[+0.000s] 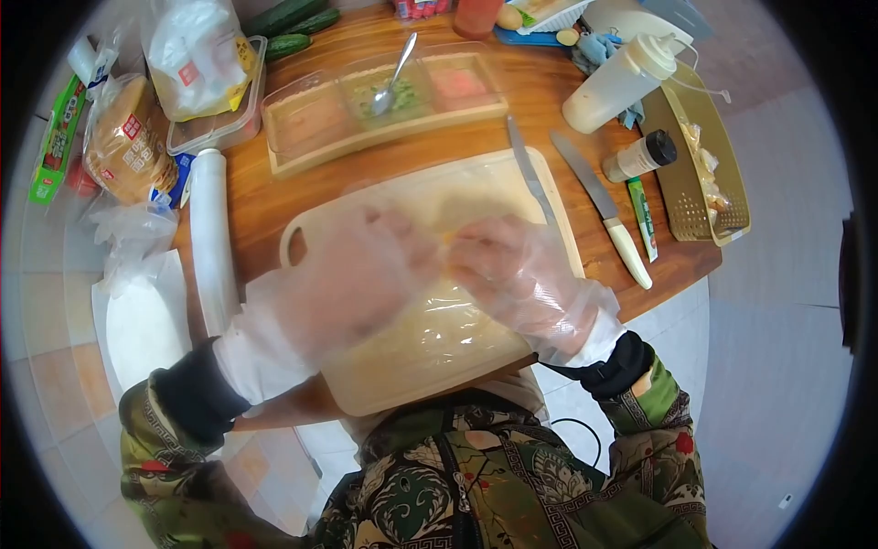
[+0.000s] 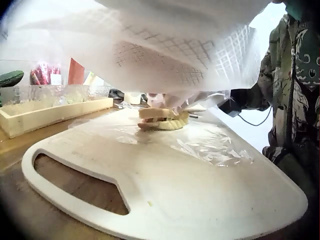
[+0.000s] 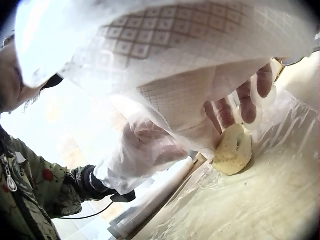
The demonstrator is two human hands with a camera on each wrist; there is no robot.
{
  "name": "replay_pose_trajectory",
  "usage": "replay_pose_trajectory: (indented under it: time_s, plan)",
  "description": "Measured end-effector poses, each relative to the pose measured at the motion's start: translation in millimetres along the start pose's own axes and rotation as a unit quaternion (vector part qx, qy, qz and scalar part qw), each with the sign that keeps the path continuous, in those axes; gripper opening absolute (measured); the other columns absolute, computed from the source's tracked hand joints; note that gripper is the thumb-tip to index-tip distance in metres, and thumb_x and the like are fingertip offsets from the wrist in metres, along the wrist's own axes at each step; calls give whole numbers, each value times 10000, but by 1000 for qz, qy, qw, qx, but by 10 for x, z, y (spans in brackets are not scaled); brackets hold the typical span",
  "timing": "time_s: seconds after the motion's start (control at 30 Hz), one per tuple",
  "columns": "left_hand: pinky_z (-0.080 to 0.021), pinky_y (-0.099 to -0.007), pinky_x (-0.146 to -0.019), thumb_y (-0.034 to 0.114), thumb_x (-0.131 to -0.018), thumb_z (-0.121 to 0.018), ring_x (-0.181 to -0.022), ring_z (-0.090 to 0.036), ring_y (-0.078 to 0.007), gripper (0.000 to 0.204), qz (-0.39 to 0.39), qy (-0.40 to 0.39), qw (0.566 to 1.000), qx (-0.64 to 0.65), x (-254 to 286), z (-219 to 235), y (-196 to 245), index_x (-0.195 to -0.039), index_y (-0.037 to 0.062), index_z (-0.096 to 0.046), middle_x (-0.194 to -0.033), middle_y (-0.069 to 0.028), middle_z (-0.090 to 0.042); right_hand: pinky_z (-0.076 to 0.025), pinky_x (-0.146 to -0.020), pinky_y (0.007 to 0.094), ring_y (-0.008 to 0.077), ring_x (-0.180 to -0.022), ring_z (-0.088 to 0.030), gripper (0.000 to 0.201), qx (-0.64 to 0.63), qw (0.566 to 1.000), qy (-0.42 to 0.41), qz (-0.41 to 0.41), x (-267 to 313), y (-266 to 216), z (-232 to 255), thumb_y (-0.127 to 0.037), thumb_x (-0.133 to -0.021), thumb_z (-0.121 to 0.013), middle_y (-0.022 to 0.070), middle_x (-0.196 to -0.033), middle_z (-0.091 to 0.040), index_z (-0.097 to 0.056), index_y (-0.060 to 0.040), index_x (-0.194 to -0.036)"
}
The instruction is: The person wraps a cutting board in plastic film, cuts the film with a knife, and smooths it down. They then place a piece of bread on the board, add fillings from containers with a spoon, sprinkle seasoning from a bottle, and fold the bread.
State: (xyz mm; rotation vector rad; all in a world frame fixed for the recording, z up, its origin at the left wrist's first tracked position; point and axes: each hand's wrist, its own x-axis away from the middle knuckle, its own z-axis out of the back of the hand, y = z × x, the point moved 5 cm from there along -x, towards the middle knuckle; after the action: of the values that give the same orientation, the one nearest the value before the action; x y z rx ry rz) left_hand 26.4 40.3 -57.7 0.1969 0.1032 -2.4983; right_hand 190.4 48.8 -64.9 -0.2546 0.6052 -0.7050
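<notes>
A small cut sandwich (image 2: 172,123) with pale bread lies on clear cling film (image 2: 220,150) over a cream cutting board (image 1: 384,389). Both hands wear loose transparent plastic gloves. My right hand (image 1: 517,265) grips the sandwich, its fingers (image 3: 245,102) bent down at the top of the piece (image 3: 232,152). From the other side my left hand (image 1: 357,274) reaches in, blurred, with its fingertips close to the sandwich. Its own glove hides those fingers in the left wrist view. In the head view the hands cover nearly all of the sandwich.
One knife (image 1: 529,174) lies across the board's right edge; another knife (image 1: 626,252) is beside the board. Behind stands a three-part container (image 1: 393,137) with a spoon (image 1: 395,73). A film roll (image 1: 212,238) is left, a squeeze bottle (image 1: 617,84) and basket (image 1: 681,183) right.
</notes>
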Motion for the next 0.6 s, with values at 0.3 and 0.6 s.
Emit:
replay_pose_trajectory:
  time_s: [0.3, 0.6]
  plan:
    - [-489, -388, -887, 186, -793, -614, -1005, -626, -222, 381, 14, -69, 997, 10, -71, -90, 17, -1167, 156, -681, -1067, 39, -682, -560, -679, 390, 281, -787, -662, 187, -2, 1000, 10, -22, 25, 21, 5, -123, -766, -763, 68, -939, -683, -706, -112, -944]
    - [-501, -385, -864, 148, -763, -636, -984, -629, -229, 317, -15, -50, 998, 27, -75, -32, 24, -1072, 138, -701, -1042, 14, -684, -543, -667, 425, 322, -794, -657, 178, -37, 995, -18, -87, 119, 154, 137, -86, -794, -744, 104, -865, -669, -709, -86, -968]
